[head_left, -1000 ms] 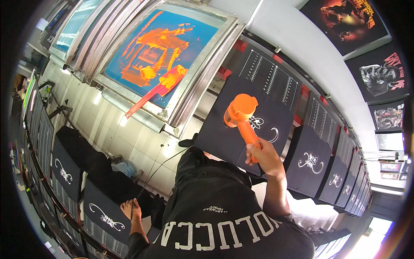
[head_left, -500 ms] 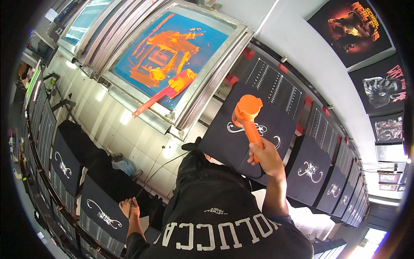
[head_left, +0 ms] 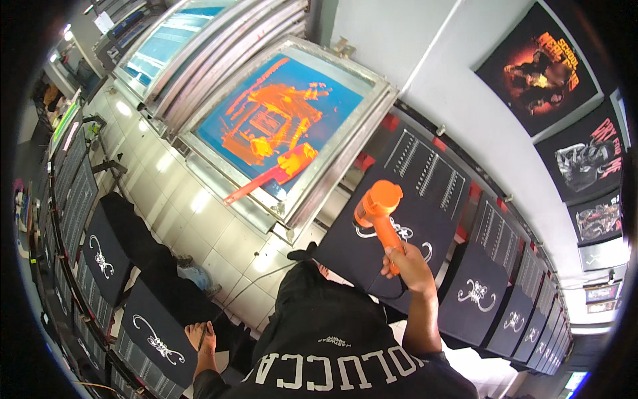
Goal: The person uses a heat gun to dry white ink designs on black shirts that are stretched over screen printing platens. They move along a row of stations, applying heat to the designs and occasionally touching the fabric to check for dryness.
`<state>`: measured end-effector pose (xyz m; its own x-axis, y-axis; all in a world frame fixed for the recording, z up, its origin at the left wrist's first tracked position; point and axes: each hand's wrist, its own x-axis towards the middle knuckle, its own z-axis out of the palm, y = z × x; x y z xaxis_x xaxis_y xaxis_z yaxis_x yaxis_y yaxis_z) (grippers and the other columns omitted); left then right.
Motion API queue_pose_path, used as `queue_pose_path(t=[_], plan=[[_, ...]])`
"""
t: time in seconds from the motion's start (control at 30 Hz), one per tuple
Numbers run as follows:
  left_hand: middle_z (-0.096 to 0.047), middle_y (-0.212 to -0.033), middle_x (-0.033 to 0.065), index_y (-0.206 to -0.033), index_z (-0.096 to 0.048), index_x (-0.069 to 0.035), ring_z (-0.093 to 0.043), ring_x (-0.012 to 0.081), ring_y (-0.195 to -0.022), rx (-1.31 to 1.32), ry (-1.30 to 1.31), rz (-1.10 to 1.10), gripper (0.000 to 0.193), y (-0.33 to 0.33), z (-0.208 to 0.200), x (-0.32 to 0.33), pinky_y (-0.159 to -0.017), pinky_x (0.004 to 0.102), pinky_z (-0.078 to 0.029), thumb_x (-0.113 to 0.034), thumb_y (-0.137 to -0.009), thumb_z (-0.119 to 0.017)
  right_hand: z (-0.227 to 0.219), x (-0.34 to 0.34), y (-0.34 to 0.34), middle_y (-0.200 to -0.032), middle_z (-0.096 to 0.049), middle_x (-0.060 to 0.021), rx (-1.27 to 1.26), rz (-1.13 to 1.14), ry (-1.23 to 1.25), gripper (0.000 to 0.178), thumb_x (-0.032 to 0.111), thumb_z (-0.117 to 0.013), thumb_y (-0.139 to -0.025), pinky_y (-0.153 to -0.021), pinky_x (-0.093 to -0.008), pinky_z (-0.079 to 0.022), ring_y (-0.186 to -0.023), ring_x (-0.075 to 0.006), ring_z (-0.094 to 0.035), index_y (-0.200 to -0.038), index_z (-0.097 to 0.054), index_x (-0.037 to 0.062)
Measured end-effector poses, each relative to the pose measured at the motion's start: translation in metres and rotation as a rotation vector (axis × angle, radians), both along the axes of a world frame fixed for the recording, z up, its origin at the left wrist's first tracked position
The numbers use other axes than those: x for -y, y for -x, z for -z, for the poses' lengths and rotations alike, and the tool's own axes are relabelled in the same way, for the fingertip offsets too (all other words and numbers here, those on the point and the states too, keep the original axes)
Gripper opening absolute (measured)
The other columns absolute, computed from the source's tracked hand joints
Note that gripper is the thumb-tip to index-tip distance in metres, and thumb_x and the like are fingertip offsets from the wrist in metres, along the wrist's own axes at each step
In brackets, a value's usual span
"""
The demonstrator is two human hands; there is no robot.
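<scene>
My right hand (head_left: 409,267) is wrapped around the handle of an orange hair dryer (head_left: 381,203). The dryer's head hangs over a black fabric piece (head_left: 339,239) on a printing board, covering part of its white scroll-and-star print (head_left: 405,230). At the lower left my left hand (head_left: 201,338) is closed on a thin dark cord (head_left: 256,276), which runs up across the floor side toward the dryer board. Beside that hand lies another black fabric piece with a white scroll print (head_left: 158,346).
A framed screen (head_left: 345,130) with orange ink stands at the upper middle, an ink-smeared red spatula (head_left: 256,185) across it. More frames (head_left: 232,40) lean behind. Boards with printed black fabric (head_left: 475,292) line the right and left. Printed shirts (head_left: 538,73) hang on the wall.
The whole scene sits lower in the picture as my head view shifts. The hair dryer moves slightly left over the print. Both hands keep their hold.
</scene>
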<state>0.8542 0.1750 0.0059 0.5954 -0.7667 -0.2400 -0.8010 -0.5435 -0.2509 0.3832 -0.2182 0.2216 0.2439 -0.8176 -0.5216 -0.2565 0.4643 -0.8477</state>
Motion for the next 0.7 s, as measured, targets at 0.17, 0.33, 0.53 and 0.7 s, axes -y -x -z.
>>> queue_pose_path(t=[0.17, 0.33, 0.53, 0.7], plan=[[-0.07, -0.084, 0.0108, -0.082, -0.075, -0.008, -0.061, 0.0283, -0.091, -0.035, 0.05, -0.029, 0.042, -0.003, 0.006, -0.002, -0.099, 0.0424, -0.036, -0.036, -0.095, -0.046, -0.005, -0.006, 0.0, -0.077, -0.06, -0.0064, -0.021, -0.015, -0.021, 0.029, 0.026, -0.057, -0.095, -0.054, -0.0257, -0.049, -0.061, -0.0146, -0.062, -0.099, -0.057, -0.0028], [-0.07, -0.086, 0.0096, -0.082, -0.075, -0.008, -0.061, 0.0273, -0.094, -0.028, 0.051, -0.006, 0.041, -0.004, -0.003, 0.004, -0.099, 0.0422, -0.035, -0.036, -0.095, -0.047, -0.012, -0.018, -0.001, -0.076, -0.059, -0.0069, -0.001, 0.011, -0.02, 0.028, 0.025, -0.057, -0.095, -0.053, -0.0265, -0.05, -0.06, -0.0153, -0.062, -0.1, -0.056, -0.0025], [-0.07, -0.085, 0.0077, -0.082, -0.076, -0.012, -0.061, 0.0255, -0.091, -0.051, 0.061, -0.026, 0.039, -0.003, 0.003, -0.004, -0.095, 0.0419, -0.036, -0.038, -0.093, -0.049, -0.013, -0.028, 0.018, -0.074, -0.059, -0.0076, 0.047, 0.054, -0.045, 0.031, 0.024, -0.062, -0.091, -0.053, -0.0287, -0.05, -0.058, -0.0168, -0.06, -0.105, -0.055, -0.0023], [-0.067, -0.08, 0.0079, -0.078, -0.073, -0.012, -0.06, 0.0275, -0.084, -0.067, 0.259, -0.182, 0.031, -0.007, 0.007, 0.035, -0.083, 0.0436, -0.04, -0.032, -0.091, -0.054, -0.046, -0.05, 0.019, -0.092, -0.066, -0.0143, -0.25, 0.117, 0.085, 0.049, 0.043, -0.058, -0.094, -0.063, -0.0304, -0.047, -0.072, -0.0181, -0.058, -0.129, -0.06, 0.0087]])
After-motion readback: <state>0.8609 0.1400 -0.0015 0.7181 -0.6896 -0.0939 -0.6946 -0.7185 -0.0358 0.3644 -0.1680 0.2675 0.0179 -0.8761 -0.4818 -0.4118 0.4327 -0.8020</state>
